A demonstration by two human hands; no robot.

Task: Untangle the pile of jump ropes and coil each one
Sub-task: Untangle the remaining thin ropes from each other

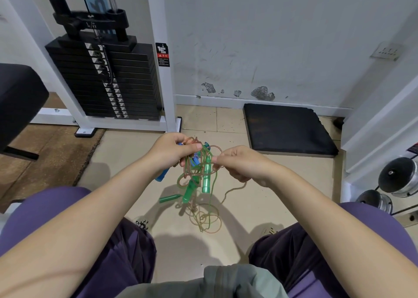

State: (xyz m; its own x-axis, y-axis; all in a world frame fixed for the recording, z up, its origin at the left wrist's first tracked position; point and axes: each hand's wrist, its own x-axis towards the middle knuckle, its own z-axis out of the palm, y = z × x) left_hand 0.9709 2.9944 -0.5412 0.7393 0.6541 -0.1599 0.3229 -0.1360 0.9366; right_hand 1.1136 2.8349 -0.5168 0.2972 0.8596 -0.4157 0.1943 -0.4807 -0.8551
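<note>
We are just starting: our left hand [173, 149] grips the top of the ropes [199, 171] and our right hand [239, 164] pinches one strand, the knot hanging over the floor [126, 153], nothing coiled yet.

Both forearms forward, left hand [170, 149] and right hand [240, 162] seemingly pinching.

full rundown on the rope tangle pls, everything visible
The rope tangle is a knot of thin, glossy, plastic-looking cords, green and orange-brown, held above the tiled floor. Three translucent green handles dangle from it; a blue handle sticks out below the left hand. That hand grips the top of the knot; the right hand pinches a strand at its side. Loose loops trail to the floor, uncoiled.
</note>
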